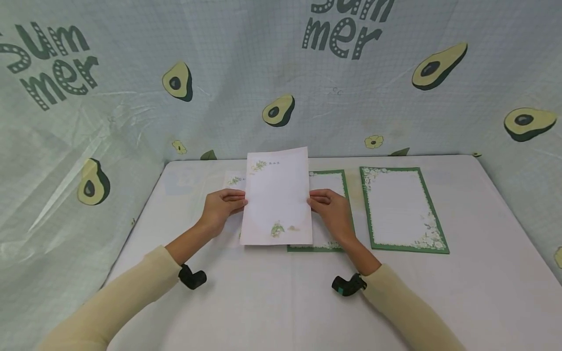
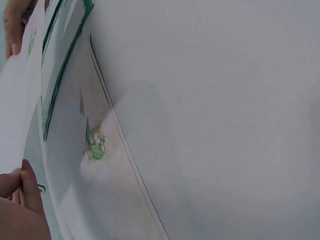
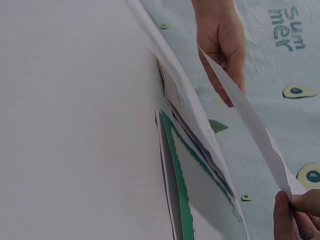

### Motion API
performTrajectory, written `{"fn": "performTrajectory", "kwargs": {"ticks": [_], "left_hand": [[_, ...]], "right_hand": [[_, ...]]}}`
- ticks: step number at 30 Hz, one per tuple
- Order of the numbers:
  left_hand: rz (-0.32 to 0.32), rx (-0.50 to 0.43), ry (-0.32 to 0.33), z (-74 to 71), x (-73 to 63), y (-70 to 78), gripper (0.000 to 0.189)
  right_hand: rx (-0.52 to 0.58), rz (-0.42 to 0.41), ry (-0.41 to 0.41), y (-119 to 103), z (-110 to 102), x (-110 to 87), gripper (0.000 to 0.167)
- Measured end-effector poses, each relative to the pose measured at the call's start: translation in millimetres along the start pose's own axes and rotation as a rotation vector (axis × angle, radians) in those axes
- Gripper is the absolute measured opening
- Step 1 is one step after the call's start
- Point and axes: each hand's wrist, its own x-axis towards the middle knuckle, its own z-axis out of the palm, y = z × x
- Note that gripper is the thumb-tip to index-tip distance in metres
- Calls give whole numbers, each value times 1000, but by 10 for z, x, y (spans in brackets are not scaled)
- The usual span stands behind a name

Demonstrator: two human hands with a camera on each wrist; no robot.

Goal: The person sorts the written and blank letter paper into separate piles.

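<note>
A pale sheet of paper (image 1: 276, 195) with a small green plant print at its upper left and bottom is held up above the table. My left hand (image 1: 221, 210) pinches its left edge between thumb and fingers. On the opposite edge, my right hand (image 1: 334, 214) pinches it the same way. Behind and below it lie a similar printed sheet (image 2: 112, 175), largely covered in the head view, and a green-bordered sheet (image 1: 329, 183), partly covered. In the right wrist view the lifted paper (image 3: 252, 122) appears nearly edge-on, spanning between both hands.
Right of my hands, another green-bordered sheet (image 1: 399, 209) with white flowers lies flat on the white-covered table (image 1: 263, 312). A curtain (image 1: 237, 58) printed with avocados and lettering hangs along the back and sides. Black cameras (image 1: 192, 277) sit at both wrists.
</note>
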Motion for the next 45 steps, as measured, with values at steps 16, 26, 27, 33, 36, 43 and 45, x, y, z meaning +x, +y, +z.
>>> {"fn": "performTrajectory", "kwargs": {"ticks": [16,26,27,33,36,43,45], "left_hand": [[-50,21,26,-197,17,-10,32],[-67,16,27,-346,-11,-23,37],[-68,18,26,-362,-11,-26,37],[-68,27,14,-474,-16,-29,40],[-62,37,7,-511,-39,-7,40],[-68,36,13,-565,-53,3,40],[-67,31,12,-587,-36,-13,41]], "right_hand": [[34,29,5,-22,223,-1,20],[68,28,-4,10,369,1,21],[61,30,-6,8,382,-2,20],[55,43,-35,-3,439,-20,21],[54,43,-47,10,473,-10,22],[-7,34,-32,18,569,20,23],[-14,25,-29,17,595,25,24]]}}
